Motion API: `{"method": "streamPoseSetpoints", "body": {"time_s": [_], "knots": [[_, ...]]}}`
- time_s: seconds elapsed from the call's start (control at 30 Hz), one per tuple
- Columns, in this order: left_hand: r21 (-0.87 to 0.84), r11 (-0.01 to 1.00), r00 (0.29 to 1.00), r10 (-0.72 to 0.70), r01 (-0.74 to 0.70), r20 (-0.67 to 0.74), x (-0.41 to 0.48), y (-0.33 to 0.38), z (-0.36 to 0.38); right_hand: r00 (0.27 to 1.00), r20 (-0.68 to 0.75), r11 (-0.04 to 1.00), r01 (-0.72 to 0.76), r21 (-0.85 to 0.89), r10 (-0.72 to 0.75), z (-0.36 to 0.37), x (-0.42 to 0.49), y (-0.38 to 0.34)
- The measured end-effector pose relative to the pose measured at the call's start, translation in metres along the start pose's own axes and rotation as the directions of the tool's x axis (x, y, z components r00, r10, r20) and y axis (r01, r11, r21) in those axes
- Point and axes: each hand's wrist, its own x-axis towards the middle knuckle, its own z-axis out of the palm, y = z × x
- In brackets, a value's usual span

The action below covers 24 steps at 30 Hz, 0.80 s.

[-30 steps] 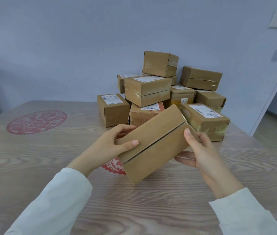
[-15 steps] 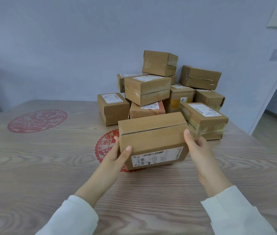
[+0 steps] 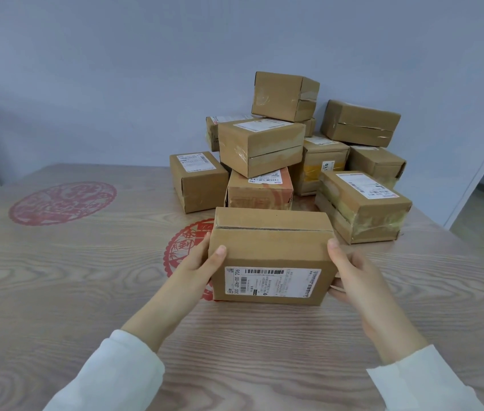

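1. Both of your hands clamp the cardboard box [image 3: 270,232] by its short ends. Your left hand [image 3: 196,268] is at its nine o'clock, thumb pressed on the near face and fingers wrapped behind. Your right hand [image 3: 353,277] is at its three o'clock, thumb on the upper corner and fingers curled round the lower end.
2. You have the box straight ahead of you on the table [image 3: 86,292], shipping label [image 3: 273,281] facing you. It covers part of a red emblem [image 3: 180,247], which shows at the box's nine o'clock.
3. By my reading you are setting this box down apart from the rest, label forward. Its bottom edge seems to meet the wood, but I cannot tell whether the full weight is down.
4. Next, settle it flat, then spread your fingers and draw your hands out toward nine and three without dragging the box askew.
5. Behind it, from twelve to two o'clock, stands the pile of boxes [image 3: 261,146]. A reddish box [image 3: 260,194] sits at twelve, near but apart. A taped box [image 3: 362,206] lies at two, nearest your right hand. A small box [image 3: 199,182] stands at eleven, and a second emblem [image 3: 63,201] lies well apart at ten.
6. Watch the stack: its top box [image 3: 285,96] sits tilted on the others, so pulling a lower one could bring it down.
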Motion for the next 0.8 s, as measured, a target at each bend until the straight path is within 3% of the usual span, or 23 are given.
{"method": "streamPoseSetpoints", "body": {"time_s": [0.2, 0.4, 0.53, 0.7, 0.8], "knots": [[-0.150, 0.988, 0.996, -0.057, 0.046, -0.066, 0.005, -0.009, 0.000, 0.997, 0.062, 0.998, -0.045, -0.036, 0.047, -0.008, 0.011, -0.006], [-0.274, 0.948, 0.943, -0.232, 0.163, -0.239, 0.044, -0.020, -0.018, 0.988, -0.059, 0.982, 0.134, -0.131, -0.143, -0.018, 0.036, -0.037], [-0.368, 0.913, 0.931, -0.278, 0.178, -0.238, 0.045, -0.002, -0.015, 0.977, 0.066, 0.925, 0.215, -0.313, -0.205, -0.010, 0.053, -0.067], [-0.302, 0.890, 0.890, -0.409, 0.341, -0.202, 0.037, 0.039, -0.008, 0.960, 0.236, 0.849, 0.249, -0.465, -0.152, 0.009, 0.050, -0.096], [-0.266, 0.861, 0.850, -0.489, 0.434, -0.197, 0.034, 0.066, 0.001, 0.960, 0.258, 0.823, 0.234, -0.518, -0.110, 0.013, 0.044, -0.108]]}}
